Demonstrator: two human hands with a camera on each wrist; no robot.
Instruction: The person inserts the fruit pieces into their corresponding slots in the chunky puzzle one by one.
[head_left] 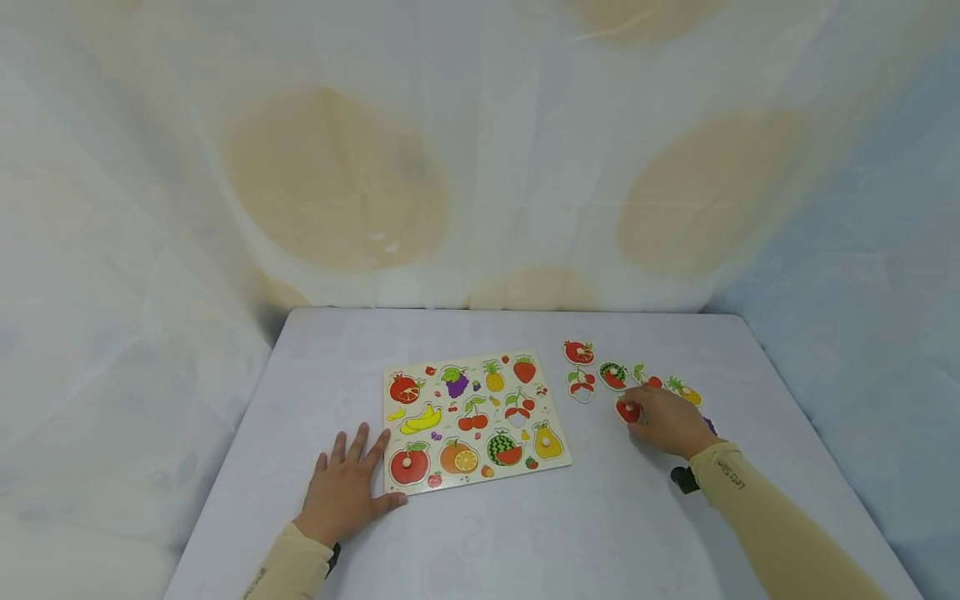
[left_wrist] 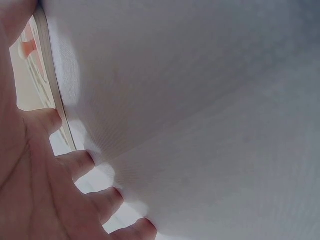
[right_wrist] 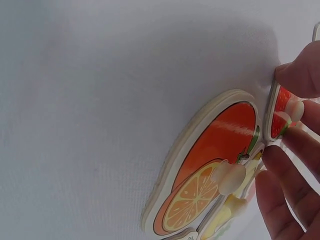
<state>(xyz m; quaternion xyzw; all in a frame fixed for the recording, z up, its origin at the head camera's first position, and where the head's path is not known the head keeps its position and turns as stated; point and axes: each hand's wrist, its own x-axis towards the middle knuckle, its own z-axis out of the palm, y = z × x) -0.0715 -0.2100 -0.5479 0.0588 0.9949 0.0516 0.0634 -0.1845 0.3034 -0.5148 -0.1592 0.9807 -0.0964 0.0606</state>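
On the white table lies a wooden fruit puzzle board [head_left: 393, 372]; its apple [head_left: 408, 471] and pear [head_left: 548, 450] carry knobs. My left hand [head_left: 341, 492] lies with spread fingers at the board's near left corner, thumb and index finger at its edge [left_wrist: 49, 60]. Right of the board, my right hand [head_left: 666, 421] pinches a strawberry piece [head_left: 626, 411]. In the right wrist view, the thumb is at the strawberry piece's [right_wrist: 281, 107] edge and the fingers are by its knob. Close beside these fingers is an orange piece [right_wrist: 215, 145] with a pale knob.
Beyond the right hand lie loose pieces: a pomegranate [head_left: 576, 351], a red-and-white fruit [head_left: 581, 386], a watermelon [head_left: 612, 375], cherries [head_left: 652, 382], a pineapple [head_left: 684, 392] and purple grapes [head_left: 709, 425]. A patterned curtain [head_left: 510, 167] hangs behind the table's far edge.
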